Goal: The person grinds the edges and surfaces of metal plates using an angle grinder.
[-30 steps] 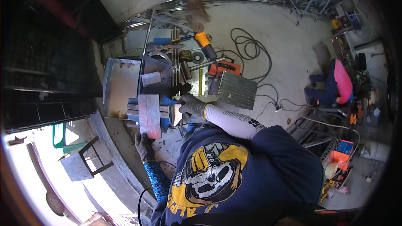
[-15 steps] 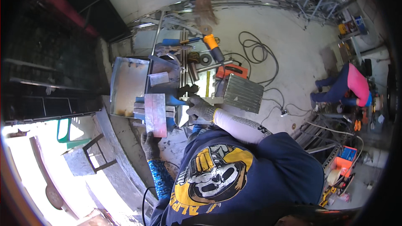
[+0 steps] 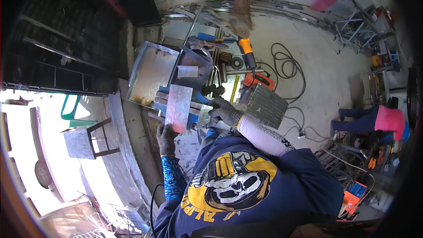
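My gloved left hand (image 3: 166, 139) grips the lower end of a flat metal plate (image 3: 179, 108) with a pinkish sheen. The plate lies across the jaws of a blue bench vise (image 3: 160, 98). To the right of the vise, my gloved right hand (image 3: 225, 112) has its fingers closed on the edge of a small grey metal sheet (image 3: 204, 117). Part of that sheet is hidden by the fingers. Beyond the vise, a small rectangular metal piece (image 3: 188, 71) rests on a dark metal surface.
A metal tray (image 3: 152, 72) stands left of the vise. An orange angle grinder (image 3: 246, 50), a tape measure (image 3: 225, 58) and a ribbed metal panel (image 3: 267, 105) lie beyond and to the right. Black cable (image 3: 303, 77) coils on the floor. A person in pink (image 3: 388, 118) bends over at far right.
The view has shifted, so the bench appears further right. The small sheet by my right hand has turned from bright white to grey. Both hands keep their grip.
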{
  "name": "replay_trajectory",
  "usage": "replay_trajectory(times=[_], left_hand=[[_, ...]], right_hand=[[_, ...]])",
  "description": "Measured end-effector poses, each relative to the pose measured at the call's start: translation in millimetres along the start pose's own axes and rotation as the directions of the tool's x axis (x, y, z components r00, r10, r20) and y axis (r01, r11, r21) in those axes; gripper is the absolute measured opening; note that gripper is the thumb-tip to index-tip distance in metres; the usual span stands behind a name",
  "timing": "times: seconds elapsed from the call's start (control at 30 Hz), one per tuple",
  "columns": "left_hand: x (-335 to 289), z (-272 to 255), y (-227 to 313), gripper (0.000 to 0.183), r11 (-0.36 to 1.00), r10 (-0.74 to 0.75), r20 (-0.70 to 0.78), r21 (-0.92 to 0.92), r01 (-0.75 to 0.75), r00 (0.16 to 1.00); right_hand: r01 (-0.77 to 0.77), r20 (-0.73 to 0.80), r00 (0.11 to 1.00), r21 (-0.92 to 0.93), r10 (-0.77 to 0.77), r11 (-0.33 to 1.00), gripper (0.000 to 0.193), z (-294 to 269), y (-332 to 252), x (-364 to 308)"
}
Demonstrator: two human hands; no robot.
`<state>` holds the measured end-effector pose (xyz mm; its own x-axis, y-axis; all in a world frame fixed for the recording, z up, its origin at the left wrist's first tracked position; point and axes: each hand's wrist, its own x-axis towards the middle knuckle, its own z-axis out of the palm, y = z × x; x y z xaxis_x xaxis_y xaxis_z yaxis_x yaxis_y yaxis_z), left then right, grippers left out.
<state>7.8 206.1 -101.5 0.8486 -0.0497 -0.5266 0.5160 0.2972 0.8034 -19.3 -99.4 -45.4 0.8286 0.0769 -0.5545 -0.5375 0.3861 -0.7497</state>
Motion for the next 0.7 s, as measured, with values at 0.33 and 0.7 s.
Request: replay_trajectory(times=[0.33,0.7], left_hand=[[-6.8,8.6,10.1,0.018,0.991,0.120,-0.021,0.058,-0.119,0.993],[2.3,3.8,-3.4,0.017,0.992,0.018,-0.105,0.129,-0.004,0.994]], right_hand=[[-0.059,-0.032,0.998,-0.060,0.057,0.996,0.023,-4.9,0.4,0.8],[-0.109,-0.199,0.976,-0.092,0.090,0.990,0.025,-12.7,8.4,4.3]])
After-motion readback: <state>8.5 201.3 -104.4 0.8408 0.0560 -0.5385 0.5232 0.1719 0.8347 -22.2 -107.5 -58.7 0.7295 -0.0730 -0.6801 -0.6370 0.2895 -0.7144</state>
